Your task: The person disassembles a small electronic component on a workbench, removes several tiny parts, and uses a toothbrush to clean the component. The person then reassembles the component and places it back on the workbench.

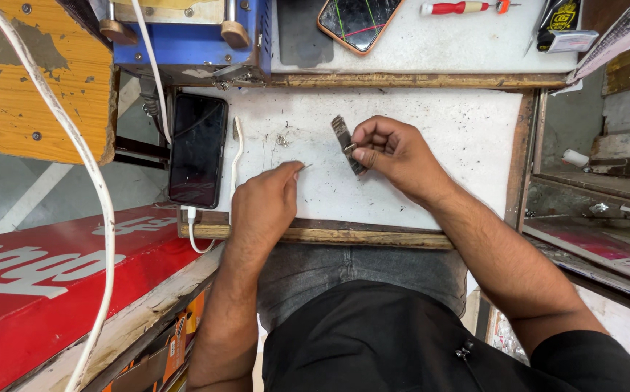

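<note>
My right hand (389, 150) grips a small, dark, narrow strip-like part (344, 138), tilted, over the white worktop (467, 138). My left hand (267, 199) rests on the worktop with thumb and forefinger pinched on a tiny thin metal piece (305, 166), its tip pointing toward the dark part. Small loose bits (283, 139) lie on the worktop just above my left hand.
A black phone (197, 149) with a white cable (236, 156) lies at the worktop's left edge. On the upper shelf: a cracked phone (358, 19), a red-handled screwdriver (460, 8), a blue box (191, 40). A red board (46, 283) is at left.
</note>
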Available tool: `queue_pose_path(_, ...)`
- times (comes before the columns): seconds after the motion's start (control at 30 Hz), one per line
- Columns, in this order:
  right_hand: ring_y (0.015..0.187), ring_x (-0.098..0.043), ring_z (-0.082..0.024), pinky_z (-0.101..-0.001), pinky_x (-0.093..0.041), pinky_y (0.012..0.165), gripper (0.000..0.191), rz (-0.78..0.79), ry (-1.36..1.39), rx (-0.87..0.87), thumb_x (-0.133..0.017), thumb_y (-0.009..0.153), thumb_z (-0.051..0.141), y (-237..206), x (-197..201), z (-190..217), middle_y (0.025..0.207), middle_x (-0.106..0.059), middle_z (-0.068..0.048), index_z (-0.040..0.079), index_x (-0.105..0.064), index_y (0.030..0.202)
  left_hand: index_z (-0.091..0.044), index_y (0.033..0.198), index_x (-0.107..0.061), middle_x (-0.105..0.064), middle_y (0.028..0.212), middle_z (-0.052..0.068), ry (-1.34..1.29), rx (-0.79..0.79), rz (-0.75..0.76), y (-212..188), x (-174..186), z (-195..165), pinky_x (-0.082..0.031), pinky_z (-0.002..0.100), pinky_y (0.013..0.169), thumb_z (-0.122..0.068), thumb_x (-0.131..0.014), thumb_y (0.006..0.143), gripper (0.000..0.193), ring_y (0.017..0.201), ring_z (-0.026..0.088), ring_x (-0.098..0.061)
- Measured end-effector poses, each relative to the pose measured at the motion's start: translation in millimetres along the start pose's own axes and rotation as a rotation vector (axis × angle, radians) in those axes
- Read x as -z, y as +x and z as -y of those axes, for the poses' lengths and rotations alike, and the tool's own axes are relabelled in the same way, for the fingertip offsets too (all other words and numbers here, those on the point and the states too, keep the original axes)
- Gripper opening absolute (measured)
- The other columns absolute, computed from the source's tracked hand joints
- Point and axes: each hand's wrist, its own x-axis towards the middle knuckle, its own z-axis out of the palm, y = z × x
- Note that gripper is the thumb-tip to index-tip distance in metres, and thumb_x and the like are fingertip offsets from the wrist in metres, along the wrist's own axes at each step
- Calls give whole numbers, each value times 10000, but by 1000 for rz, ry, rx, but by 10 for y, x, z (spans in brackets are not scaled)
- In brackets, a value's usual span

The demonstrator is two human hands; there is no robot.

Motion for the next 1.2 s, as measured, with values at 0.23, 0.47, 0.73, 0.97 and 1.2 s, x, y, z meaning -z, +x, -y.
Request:
queue_pose_path(0.23, 1004, -684, -122, -273, -607, 891, 103, 48, -269, 123, -706, 967, 28, -39, -88, -8, 1048, -702, -55, 43, -650, 1052, -157, 1094, -779, -741, 839, 88, 287, 156, 150, -62, 94, -74, -587, 399, 598, -356, -679, 1008, 239, 687, 249, -729)
queue_pose_path(0.47, 995, -701, -113, -267, -617, 891, 80, 27, -287, 98, -681, 985, 43, -46, -111, 5, 1049, -715, -52, 52, -645, 1056, -111, 1097, -766, -738, 940, 70, -193, -22, -122, 155, -101, -289, -572, 352, 632, -302, -741, 970, 231, 733, 206, -723)
queue_pose_path(0.73, 977, -716, -133, -278, -622, 858, 93, -22, -436, 179, -681, 966, 11, -70, -161, 94, 1069, -719, -55, 50, -648, 1045, -30, 1120, -709, -716, 959, 72, -530, -77, -96, 284, -268, -251, -557, 300, 563, -243, -686, 995, 247, 666, 134, -683)
queue_pose_path(0.97, 1085, -654, -161, -265, -618, 874, 116, -33, -552, 349, -697, 957, 1, -60, -152, 37, 1200, -591, -69, 85, -639, 1012, -27, 897, -667, -666, 659, 43, -620, 202, -16, 335, -439, -222, -490, 280, 522, -232, -646, 1045, 254, 597, 118, -623)
queue_pose_path(1.2, 1216, -592, -260, -403, -554, 984, 117, -85, -711, 575, -770, 927, 46, -80, -130, 24, 1258, -598, -84, 103, -676, 968, -9, 936, -675, -701, 744, 34, -844, 220, -62, 297, -395, -213, -571, 246, 587, -216, -623, 1060, 247, 670, 89, -692)
